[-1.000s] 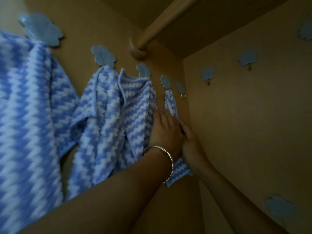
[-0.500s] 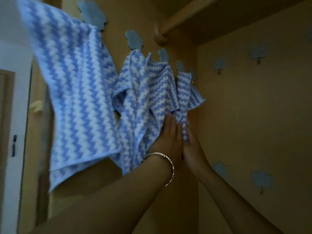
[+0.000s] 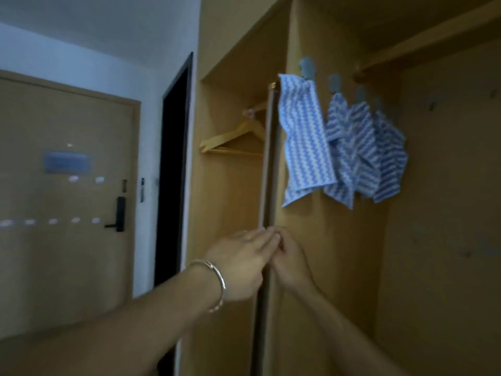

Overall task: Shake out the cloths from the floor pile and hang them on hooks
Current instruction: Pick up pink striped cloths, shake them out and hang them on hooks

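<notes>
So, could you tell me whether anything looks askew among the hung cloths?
Slightly: the cloths hang crooked from their corners, bunched and overlapping, and the leftmost cloth pokes past the wardrobe panel edge. Nothing looks damaged.

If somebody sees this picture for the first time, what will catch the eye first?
First the blue-and-white zigzag cloths, hanging in a row from grey-blue hooks on the upper right, inside the wooden wardrobe. Next the two bare hands at lower centre: the left hand, with a silver bangle, and the right hand meet before the wardrobe's upright panel edge, holding no cloth.
</notes>
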Motion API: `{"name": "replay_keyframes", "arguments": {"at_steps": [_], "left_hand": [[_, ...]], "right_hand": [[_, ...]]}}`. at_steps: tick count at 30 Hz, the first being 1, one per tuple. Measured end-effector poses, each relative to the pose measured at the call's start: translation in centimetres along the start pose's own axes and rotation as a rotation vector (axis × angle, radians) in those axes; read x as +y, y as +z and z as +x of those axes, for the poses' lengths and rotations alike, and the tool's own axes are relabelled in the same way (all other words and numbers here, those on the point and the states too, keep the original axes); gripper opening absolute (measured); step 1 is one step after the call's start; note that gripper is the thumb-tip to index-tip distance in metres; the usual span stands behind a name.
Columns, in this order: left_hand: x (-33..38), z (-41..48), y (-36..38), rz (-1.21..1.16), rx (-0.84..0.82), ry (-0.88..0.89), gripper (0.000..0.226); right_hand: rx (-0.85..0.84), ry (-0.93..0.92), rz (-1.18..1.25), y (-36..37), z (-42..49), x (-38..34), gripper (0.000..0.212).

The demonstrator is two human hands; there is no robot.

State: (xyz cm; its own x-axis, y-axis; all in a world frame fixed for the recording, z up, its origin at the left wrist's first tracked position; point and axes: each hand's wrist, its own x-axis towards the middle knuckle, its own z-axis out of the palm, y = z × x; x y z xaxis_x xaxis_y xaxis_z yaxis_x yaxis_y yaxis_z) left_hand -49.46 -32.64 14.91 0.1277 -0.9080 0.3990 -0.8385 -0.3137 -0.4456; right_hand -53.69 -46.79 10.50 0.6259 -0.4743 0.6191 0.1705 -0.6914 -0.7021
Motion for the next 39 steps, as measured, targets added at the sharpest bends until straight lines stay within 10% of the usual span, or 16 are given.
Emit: {"name": "replay_keyframes", "arguments": {"at_steps": [11, 23, 34, 39], "left_hand": [[-13.4, -39.5, -10.9, 0.165, -0.196, -0.915, 0.062], [-8.5, -72.0, -16.5, 0.317, -0.472, -1.752, 0.061], [4.3, -82.5, -19.3, 0.323, -0.707, -2.338, 0.051], [16.5, -83.0, -22.8, 0.338, -0.369, -2.804, 0.046]], "right_hand": [[-0.763, -0.463, 0.112, 27.5, -13.6, -29.7, 0.03], [-1.463, -0.917, 0.192, 50.2, -35.3, -47.3, 0.036], [-1.967, -1.518, 0.057, 54.9, -53.9, -56.0, 0.025], [-2.043, -1.842, 0.195, 47.9, -63.5, -58.5, 0.025]]}}
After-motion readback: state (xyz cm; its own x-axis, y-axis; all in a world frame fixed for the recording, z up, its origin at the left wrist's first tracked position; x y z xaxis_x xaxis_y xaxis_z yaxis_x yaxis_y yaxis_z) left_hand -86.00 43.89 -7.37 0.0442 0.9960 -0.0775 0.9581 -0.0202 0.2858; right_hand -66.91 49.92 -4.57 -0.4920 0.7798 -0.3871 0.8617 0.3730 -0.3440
